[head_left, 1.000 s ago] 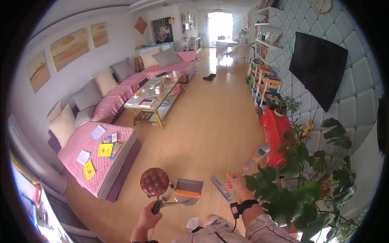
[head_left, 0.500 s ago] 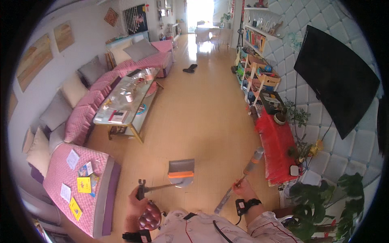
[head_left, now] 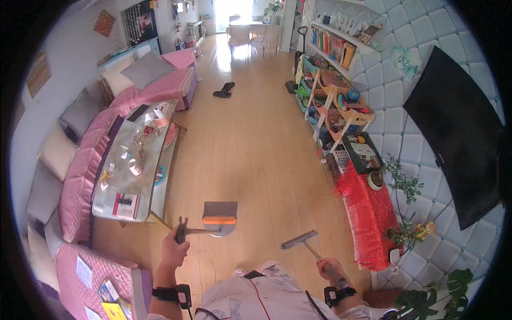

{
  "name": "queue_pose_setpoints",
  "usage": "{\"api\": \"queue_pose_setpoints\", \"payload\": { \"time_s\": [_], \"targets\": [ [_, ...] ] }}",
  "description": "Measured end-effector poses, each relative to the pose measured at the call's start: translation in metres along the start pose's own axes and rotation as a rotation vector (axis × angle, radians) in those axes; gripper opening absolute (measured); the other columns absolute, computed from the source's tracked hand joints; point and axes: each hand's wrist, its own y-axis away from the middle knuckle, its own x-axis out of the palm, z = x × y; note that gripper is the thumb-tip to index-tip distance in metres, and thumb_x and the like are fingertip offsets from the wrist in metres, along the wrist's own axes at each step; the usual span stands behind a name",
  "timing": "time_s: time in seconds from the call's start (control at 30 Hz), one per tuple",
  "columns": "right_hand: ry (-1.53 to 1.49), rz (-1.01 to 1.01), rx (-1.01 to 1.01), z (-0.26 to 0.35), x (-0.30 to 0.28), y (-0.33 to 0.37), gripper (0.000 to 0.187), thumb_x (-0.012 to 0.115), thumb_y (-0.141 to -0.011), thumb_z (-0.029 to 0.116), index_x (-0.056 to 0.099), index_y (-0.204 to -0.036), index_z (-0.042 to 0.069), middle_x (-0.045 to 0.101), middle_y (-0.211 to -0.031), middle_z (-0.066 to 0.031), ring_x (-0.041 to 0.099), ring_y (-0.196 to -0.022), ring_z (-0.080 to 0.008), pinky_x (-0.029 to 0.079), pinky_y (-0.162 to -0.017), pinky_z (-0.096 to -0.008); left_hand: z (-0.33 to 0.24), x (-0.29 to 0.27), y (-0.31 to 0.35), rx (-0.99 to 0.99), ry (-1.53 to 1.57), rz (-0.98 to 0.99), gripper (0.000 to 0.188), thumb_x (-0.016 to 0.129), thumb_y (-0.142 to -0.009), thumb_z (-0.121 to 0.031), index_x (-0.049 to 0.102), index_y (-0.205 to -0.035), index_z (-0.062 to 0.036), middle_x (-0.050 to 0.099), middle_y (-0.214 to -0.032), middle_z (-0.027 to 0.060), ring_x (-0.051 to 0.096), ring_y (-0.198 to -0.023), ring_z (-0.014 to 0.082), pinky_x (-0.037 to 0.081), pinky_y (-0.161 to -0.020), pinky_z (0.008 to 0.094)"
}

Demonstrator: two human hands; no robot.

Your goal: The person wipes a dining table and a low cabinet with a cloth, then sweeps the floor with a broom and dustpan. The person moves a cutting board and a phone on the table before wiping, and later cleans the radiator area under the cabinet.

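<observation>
The dustpan [head_left: 220,217] hung just above the wooden floor [head_left: 256,154], beside the glass coffee table [head_left: 133,165]; my left hand [head_left: 175,248] was closed around its long handle. My right hand [head_left: 329,269] gripped the broom [head_left: 300,240], its bristles low near the red cabinet [head_left: 368,213].

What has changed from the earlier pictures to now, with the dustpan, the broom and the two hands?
The view has tipped forward, showing more floor and the glass table. The dustpan now sits further out ahead of the left hand, and the broom head is lower, near the floor. Unchanged: the left hand grips the dustpan handle, and the right hand grips the broom handle.
</observation>
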Motion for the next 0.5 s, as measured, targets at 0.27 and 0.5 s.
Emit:
{"api": "queue_pose_setpoints", "payload": {
  "time_s": [0.27,0.5],
  "targets": [
    [0.283,-0.1,-0.125,0.074,0.136,-0.145,0.013,0.051,-0.086,0.006,0.047,-0.076,-0.001,0.05,-0.061,-0.0047,0.05,-0.047,-0.0106,0.046,-0.046,-0.0193,-0.051,0.014,-0.249,0.013,0.034,-0.054,0.051,0.055,-0.07,-0.001,0.051,-0.121,0.0,0.052,-0.063,0.0021,0.049,-0.044,0.0091,0.04,-0.039,0.0249],
    [0.412,0.089,-0.133,0.195,0.347,-0.297,0.015,0.055,-0.084,0.01,0.049,-0.076,-0.002,0.051,-0.063,-0.0057,0.055,-0.051,-0.0137,0.048,-0.048,-0.0212,-0.12,0.017,-0.413,-0.039,0.092,-0.248,0.042,0.052,-0.07,-0.001,0.057,-0.112,-0.0001,0.054,-0.062,0.0023,0.049,-0.042,0.009,0.04,-0.038,0.0252]
  ]
}}
